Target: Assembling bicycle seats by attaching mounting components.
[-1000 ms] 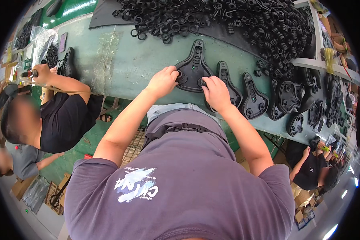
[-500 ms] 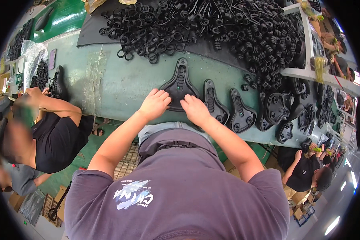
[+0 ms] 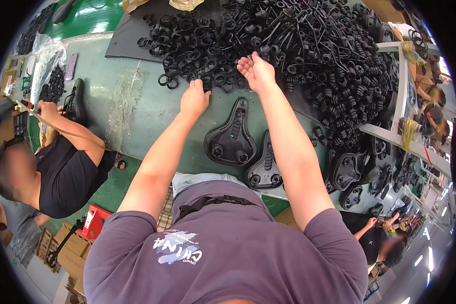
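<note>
A black bicycle-saddle base (image 3: 233,137) lies underside up on the green table (image 3: 137,116) in front of me, with a second one (image 3: 265,167) overlapping its right side. My left hand (image 3: 194,99) rests palm down at the near edge of a big pile of black coil springs and rings (image 3: 268,40), fingers on the small parts. My right hand (image 3: 257,71) is further in, over the pile, fingers spread and slightly curled. Whether either hand pinches a spring is hidden by the fingers.
More saddle bases (image 3: 347,169) line the table's right edge. A black mat (image 3: 126,43) lies under the pile. A person in a black shirt (image 3: 61,172) works at my left beside another saddle (image 3: 77,101). Another person (image 3: 385,238) sits lower right. Cardboard boxes (image 3: 71,248) stand on the floor.
Both hands have left the saddle base they were pressing on and reached forward to the spring pile. The saddle base now lies uncovered.
</note>
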A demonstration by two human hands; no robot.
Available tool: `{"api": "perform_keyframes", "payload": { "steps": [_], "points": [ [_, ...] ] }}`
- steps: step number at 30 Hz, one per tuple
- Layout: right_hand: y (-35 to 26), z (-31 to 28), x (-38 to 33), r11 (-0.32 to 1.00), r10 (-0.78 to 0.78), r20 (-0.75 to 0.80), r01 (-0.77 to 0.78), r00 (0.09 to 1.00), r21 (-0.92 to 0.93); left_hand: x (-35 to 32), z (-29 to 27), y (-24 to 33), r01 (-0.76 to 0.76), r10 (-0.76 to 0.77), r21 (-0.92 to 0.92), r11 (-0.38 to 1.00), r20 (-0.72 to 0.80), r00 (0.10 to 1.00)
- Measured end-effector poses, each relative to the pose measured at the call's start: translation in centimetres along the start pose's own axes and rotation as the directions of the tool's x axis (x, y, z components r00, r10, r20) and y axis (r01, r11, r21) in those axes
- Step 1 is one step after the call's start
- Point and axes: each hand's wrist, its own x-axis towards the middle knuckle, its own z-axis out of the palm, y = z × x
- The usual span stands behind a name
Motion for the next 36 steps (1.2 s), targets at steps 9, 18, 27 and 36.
{"api": "perform_keyframes", "payload": {
  "steps": [9, 18, 27, 36],
  "points": [
    [-1.0, 1.1, -8.0, 0.843, -0.412, -0.072, 0.350, 0.908, -0.408, -9.9, -1.9, -6.7, -0.163, 0.151, -0.340, 0.926, -0.061, 0.987],
    [-4.1, -2.7, -16.8, 0.512, -0.592, 0.055, 0.428, 0.804, -0.744, -19.4, -0.7, -11.5, 0.485, -0.420, -0.708, 0.514, 0.285, 0.862],
    [-3.9, -1.5, -16.8, -0.160, -0.758, 0.533, 0.685, 0.376, -0.711, -15.9, -4.8, -10.7, -0.339, 0.360, 0.276, 0.899, -0.030, 0.932],
    [-7.4, 2.6, -11.8, -0.401, -0.759, 0.610, 0.574, 0.229, -0.714, -12.4, -5.2, -11.4, -0.308, 0.252, 0.313, 0.898, 0.206, 0.945]
  ]
}}
